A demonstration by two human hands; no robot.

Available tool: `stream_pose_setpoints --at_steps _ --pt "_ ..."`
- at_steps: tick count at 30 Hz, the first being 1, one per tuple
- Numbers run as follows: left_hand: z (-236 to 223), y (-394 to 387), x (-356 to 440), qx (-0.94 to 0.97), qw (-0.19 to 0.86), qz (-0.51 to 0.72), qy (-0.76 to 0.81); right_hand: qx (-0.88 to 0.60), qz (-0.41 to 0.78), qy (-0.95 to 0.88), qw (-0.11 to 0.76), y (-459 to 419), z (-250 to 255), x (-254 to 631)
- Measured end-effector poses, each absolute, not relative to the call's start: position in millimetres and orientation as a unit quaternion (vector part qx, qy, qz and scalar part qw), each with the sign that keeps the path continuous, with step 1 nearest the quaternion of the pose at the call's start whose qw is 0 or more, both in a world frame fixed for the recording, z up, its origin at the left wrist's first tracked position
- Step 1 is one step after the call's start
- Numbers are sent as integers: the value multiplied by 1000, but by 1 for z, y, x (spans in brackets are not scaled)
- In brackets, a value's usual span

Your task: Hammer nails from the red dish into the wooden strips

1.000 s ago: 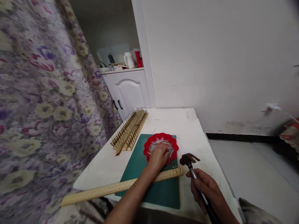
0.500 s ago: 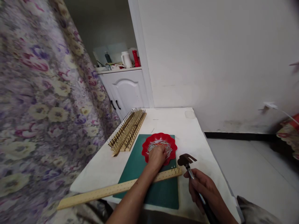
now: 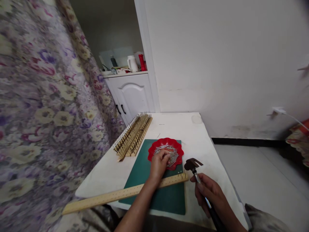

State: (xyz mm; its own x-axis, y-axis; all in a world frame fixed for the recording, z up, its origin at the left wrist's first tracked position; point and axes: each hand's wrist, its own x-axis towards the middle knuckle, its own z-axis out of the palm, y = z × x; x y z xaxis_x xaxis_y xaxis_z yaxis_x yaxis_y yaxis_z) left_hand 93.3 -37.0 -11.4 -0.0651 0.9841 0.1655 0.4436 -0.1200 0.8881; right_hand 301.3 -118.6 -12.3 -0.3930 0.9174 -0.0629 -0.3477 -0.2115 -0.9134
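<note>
My left hand (image 3: 159, 162) is over the near left part of a scalloped red dish (image 3: 178, 162), its fingers pinched together above loose nails (image 3: 172, 158); whatever is between the fingertips is too small to make out. My right hand (image 3: 209, 191) grips a claw hammer (image 3: 192, 164) by its shaft, the dark head upright just right of the dish. Under my left forearm a long pale wooden strip (image 3: 116, 195) with rows of small holes lies slantwise. A few nails (image 3: 182, 175) stand up at its right end, close to the hammer head.
A green mat (image 3: 169, 201) lies beneath the dish and the strip, on a white-covered table (image 3: 173, 125). Several nail-studded wooden strips (image 3: 132, 137) are stacked at the back left. A floral curtain (image 3: 53, 106) hangs on the left; a wall (image 3: 217, 71) rises behind.
My left hand has drawn back slightly toward me and left, lifting from among the nails with its fingers pinched. My right hand and the hammer have hardly moved. The view has shifted slightly.
</note>
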Motion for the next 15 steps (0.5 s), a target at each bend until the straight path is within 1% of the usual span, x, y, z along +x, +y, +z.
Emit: stream_pose_setpoints --at_steps 3,6,11,15 --pt "-8 -40 95 517 435 496 545 -329 703 -442 450 -119 -13 301" --pt "2 -52 103 465 500 523 510 -342 688 -448 457 -118 -16 299" --pt "16 -87 129 457 563 508 464 -374 646 -456 485 -118 -19 294" --pt "16 -106 147 476 577 501 435 -382 624 -459 503 -118 -20 293"
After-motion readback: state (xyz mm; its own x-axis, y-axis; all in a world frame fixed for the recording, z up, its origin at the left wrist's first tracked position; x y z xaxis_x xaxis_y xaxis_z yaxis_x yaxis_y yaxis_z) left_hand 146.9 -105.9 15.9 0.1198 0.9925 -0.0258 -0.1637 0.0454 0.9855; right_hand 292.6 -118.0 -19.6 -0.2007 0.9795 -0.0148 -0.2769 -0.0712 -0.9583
